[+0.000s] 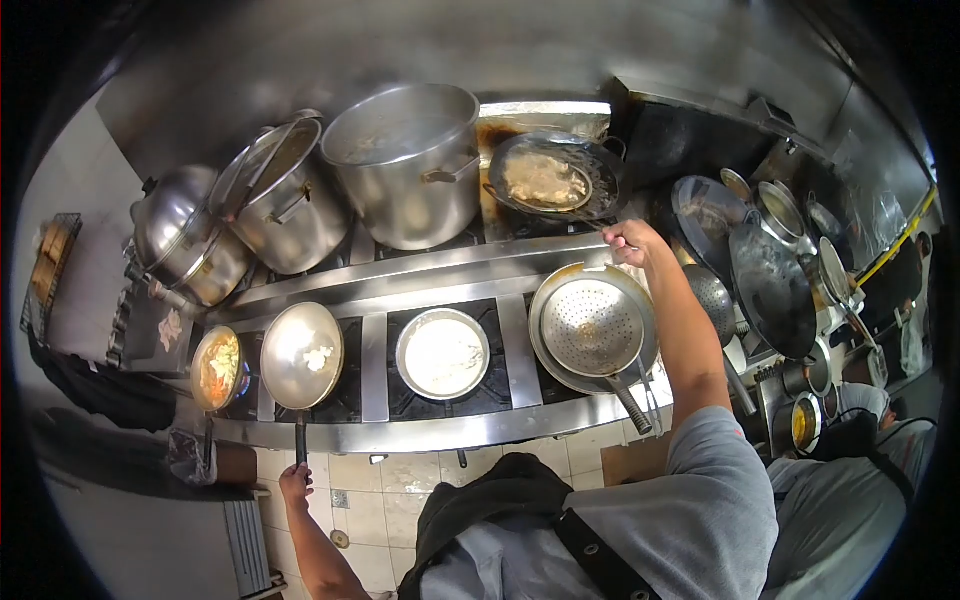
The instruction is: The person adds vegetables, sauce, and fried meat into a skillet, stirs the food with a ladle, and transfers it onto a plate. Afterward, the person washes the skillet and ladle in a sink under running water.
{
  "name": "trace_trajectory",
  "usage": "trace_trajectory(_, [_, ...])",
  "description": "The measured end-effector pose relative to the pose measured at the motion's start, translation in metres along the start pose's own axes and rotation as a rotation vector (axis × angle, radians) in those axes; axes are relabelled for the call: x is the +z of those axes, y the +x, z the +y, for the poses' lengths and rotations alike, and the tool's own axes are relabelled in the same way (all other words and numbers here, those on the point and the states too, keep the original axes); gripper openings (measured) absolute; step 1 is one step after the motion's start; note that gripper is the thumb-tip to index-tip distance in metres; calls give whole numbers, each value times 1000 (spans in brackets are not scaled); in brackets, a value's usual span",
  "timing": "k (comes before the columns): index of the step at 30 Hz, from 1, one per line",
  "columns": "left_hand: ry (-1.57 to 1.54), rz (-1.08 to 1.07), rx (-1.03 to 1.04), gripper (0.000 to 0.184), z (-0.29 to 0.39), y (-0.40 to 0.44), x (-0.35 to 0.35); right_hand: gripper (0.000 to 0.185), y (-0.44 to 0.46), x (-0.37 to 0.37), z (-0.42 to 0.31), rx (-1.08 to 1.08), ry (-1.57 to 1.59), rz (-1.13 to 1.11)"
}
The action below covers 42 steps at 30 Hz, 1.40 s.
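My left hand (296, 484) is closed around the dark handle of a frying pan (285, 375), which sits over the front burners with a small pale clump of food in it. My right hand (631, 242) reaches to the back row, closed on the thin handle of a round strainer (584, 187). That strainer lies in a dark wok (518, 150), holding pale golden food (540, 178) in bubbling liquid. Left of the held pan, a smaller frying pan (205, 400) contains yellow and orange food over a blue flame. A round pan of white, creamy food (443, 355) stands to its right.
Tall steel pots (405, 190) line the back left. A perforated ladle (592, 325) rests on a metal bowl (548, 365) at front right. Woks (772, 285) and strainers crowd the right side. Another person (850, 510) in grey stands close at my right.
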State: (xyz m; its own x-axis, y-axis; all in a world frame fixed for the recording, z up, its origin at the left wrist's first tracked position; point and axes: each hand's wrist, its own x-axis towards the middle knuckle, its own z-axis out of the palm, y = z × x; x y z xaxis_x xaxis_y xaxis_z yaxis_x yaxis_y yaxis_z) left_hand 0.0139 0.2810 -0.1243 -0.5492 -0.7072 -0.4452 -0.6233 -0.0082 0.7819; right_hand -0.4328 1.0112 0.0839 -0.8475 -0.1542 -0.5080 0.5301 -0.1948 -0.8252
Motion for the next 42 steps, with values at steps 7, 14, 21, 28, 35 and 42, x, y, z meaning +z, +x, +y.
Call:
trace_trajectory(7, [20,-32,-5,17,-6,10,-3,9,11,15,29,-71,245,-105])
trace_trajectory(14, [-96,-156,-59,28,5,22,-3,8,-23,48,45,-254,151,53])
trace_trajectory(21, [-193,-408,-112,21,10,47,3,13,-60,65,29,-287,89,188])
trace_trajectory(28, [-295,-646,-303,17,9,35,19,13,-52,59,37,-293,91,201])
trace_trajectory(35, [-541,-734,-236,17,5,29,39,12,-42,59,31,-331,162,184])
trace_trajectory(42, [-819,-941,-231,11,-4,26,31,15,-100,104,68,-430,166,389])
